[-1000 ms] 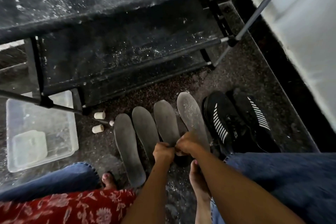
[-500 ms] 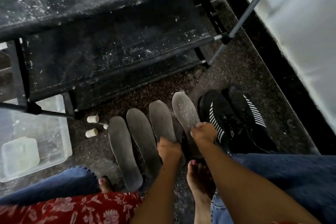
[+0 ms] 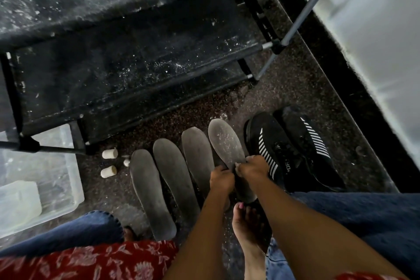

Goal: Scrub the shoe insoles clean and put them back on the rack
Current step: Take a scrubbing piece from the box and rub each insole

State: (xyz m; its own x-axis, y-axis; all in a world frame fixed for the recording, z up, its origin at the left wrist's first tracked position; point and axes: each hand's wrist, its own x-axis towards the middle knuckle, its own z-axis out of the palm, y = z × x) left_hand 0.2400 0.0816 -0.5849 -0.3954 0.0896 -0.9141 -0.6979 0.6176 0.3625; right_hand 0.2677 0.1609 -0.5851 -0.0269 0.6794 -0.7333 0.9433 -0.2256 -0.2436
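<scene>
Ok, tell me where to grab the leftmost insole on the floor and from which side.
Take the leftmost insole by its narrow heel end, nearest the person, coming from its open left edge. It lies flat, and the next insole crowds its right side.

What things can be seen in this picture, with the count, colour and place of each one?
insoles: four, grey, side by side on the floor, the rightmost held
shoes: two, black with white stripes, right of the insoles
rack: one, black, dusty, behind the insoles
box: one, clear, floor at left
caps: three, whitish, floor left of the insoles
wall: white, at right
left hand: grips the rightmost insole
right hand: grips the same insole
</scene>
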